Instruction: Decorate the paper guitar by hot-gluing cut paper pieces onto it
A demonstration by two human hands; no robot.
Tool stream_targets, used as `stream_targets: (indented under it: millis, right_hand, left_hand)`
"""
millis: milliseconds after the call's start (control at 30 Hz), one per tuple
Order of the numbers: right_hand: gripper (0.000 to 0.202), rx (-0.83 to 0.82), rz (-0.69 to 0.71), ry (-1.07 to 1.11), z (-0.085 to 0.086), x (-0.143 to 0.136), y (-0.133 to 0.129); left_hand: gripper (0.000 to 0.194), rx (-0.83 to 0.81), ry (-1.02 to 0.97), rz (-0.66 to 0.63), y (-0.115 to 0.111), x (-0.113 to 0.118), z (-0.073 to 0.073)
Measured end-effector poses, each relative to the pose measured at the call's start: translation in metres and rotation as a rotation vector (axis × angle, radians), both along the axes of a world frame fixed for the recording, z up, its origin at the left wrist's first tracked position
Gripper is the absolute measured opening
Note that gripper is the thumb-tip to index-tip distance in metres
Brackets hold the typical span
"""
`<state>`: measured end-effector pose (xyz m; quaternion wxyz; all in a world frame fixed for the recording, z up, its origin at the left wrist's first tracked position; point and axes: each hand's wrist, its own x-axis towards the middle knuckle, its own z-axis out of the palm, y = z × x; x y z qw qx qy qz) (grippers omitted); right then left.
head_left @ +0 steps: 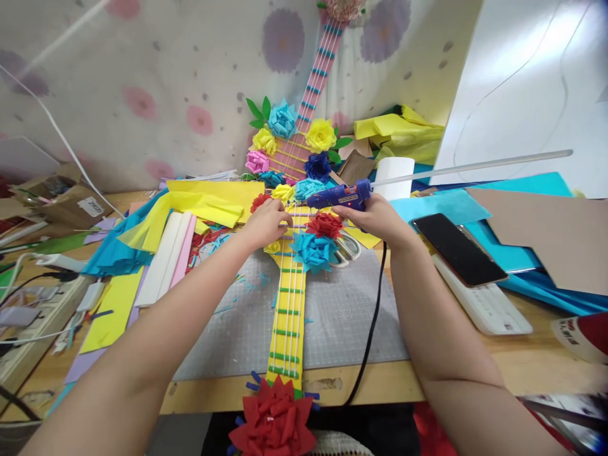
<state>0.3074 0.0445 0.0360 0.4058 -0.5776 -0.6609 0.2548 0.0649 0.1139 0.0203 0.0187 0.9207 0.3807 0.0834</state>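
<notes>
My right hand [377, 218] grips, clamped, the glue gun [335, 197]; my left hand [265, 223] meets the yellow guitar [290, 301], its closure indeterminable.

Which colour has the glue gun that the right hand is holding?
The glue gun is dark blue, best seen in the head view.

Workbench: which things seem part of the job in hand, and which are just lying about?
In the job:
Yellow guitar, left hand at its body
Glue gun, in the right hand
Cutting mat, under the guitar

Apparently just lying about:
Phone
Cup
Cardboard box
Pink guitar, behind

Colored paper could be either.
</notes>
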Motion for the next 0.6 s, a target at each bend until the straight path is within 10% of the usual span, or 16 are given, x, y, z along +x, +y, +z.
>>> stream_targets:
  millis: [600]
  right_hand:
    - [0.048,-0.006,-0.005,-0.05,-0.003,-0.002,0.002]
  left_hand:
    - [0.028,-0.002,0.43,-0.105,0.011,0.023,0.008]
